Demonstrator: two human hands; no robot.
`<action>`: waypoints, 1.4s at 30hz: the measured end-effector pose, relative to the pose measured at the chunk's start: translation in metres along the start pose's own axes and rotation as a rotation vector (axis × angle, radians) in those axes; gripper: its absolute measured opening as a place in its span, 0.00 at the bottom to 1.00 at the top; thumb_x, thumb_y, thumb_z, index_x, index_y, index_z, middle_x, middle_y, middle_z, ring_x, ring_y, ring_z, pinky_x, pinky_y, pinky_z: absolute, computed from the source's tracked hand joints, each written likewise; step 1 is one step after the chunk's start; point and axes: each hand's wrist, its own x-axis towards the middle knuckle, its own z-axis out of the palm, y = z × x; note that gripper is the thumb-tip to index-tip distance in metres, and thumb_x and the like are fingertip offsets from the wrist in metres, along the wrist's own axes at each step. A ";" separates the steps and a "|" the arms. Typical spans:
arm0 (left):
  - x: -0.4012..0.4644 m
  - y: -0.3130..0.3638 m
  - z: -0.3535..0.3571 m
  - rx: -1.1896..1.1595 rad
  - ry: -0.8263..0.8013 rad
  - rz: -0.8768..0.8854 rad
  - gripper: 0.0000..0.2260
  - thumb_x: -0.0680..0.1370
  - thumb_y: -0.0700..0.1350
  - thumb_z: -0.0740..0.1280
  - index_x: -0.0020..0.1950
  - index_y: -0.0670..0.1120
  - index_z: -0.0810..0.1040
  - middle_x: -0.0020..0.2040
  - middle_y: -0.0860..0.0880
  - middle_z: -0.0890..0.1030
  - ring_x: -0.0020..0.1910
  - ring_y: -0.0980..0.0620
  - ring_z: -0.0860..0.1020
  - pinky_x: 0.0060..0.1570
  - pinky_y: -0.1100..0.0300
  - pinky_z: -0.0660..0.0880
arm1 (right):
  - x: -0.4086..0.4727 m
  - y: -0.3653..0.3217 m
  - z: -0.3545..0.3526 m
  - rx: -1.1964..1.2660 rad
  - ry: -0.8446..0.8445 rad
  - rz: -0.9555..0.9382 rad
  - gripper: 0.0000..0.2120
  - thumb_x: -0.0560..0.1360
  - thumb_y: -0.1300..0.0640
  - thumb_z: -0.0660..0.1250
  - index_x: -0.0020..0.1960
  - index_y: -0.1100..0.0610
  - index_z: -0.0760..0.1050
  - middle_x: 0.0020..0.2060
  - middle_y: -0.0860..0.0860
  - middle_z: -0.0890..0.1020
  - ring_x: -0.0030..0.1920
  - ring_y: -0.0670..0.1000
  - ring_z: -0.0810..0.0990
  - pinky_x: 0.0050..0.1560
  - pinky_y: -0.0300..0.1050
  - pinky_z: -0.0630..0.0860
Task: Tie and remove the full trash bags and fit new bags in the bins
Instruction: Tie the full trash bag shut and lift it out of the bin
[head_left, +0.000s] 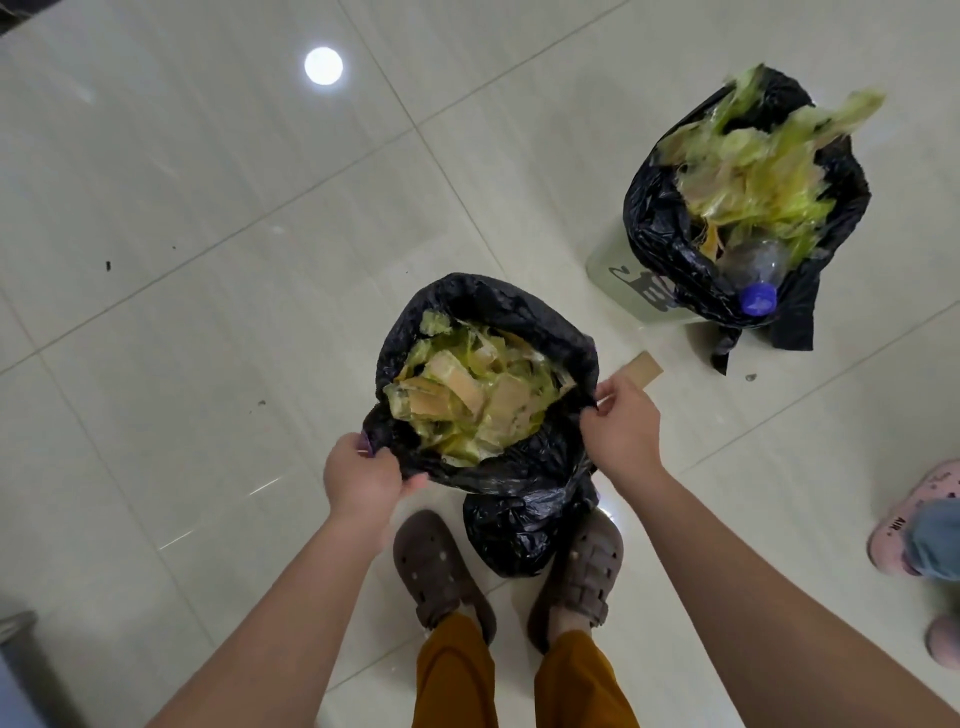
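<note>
We start at our left hand (363, 475), whose fingers are curled over the near-left edge of the black bag (519, 499) and pinch the plastic there; a bit of purple shows just under that grip, though we cannot tell what it is. The bag's open mouth lies between our two hands, slightly farther from us than the grips, so the rim stretches across from left to right and the opening faces up at us. Inside we see yellow-green wrapping and tan scraps (472, 397) heaped nearly to the rim. The bag's body hangs below the mouth and bulges between our two brown clogs (439, 566), so its weight sits right by our feet. Our right hand (621, 426) pinches the opposite, right-hand edge of the rim, fingers closed on the plastic. Both hands are about equally near the bag, so we judge that the next move turns on bringing these two held edges together over the middle of the opening to knot them. Just beyond the right hand a small strip of cardboard (644, 366) lies on the tiled floor (208, 208). Farther right and well apart stands a pale bin (618, 270) lined with a second black bag (660, 223), overflowing with green wrapping and a clear bottle (753, 270) with a blue cap; nobody touches it. At the far right edge is a pink shoe (904, 525) of another person. Counting: two black bags, one bin that we can see, two hands, one bottle.
</note>
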 end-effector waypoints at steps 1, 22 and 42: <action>0.001 0.005 -0.001 0.021 0.074 0.084 0.04 0.80 0.35 0.60 0.49 0.41 0.73 0.45 0.45 0.77 0.27 0.53 0.81 0.29 0.60 0.79 | -0.006 0.003 0.000 -0.052 -0.037 0.007 0.09 0.70 0.68 0.63 0.39 0.56 0.68 0.39 0.54 0.75 0.39 0.54 0.71 0.31 0.42 0.64; 0.004 0.021 -0.001 0.115 0.069 0.259 0.10 0.76 0.34 0.59 0.46 0.44 0.78 0.36 0.47 0.76 0.30 0.52 0.71 0.25 0.67 0.67 | -0.016 -0.001 -0.012 0.316 0.117 -0.004 0.04 0.75 0.63 0.69 0.45 0.55 0.78 0.30 0.45 0.71 0.30 0.41 0.69 0.30 0.28 0.66; 0.025 0.033 0.006 0.159 0.126 0.379 0.06 0.80 0.40 0.62 0.45 0.45 0.77 0.39 0.53 0.77 0.36 0.58 0.74 0.34 0.71 0.67 | 0.011 -0.021 -0.010 0.105 0.084 -0.108 0.04 0.78 0.59 0.66 0.44 0.57 0.78 0.39 0.52 0.77 0.41 0.51 0.72 0.38 0.39 0.67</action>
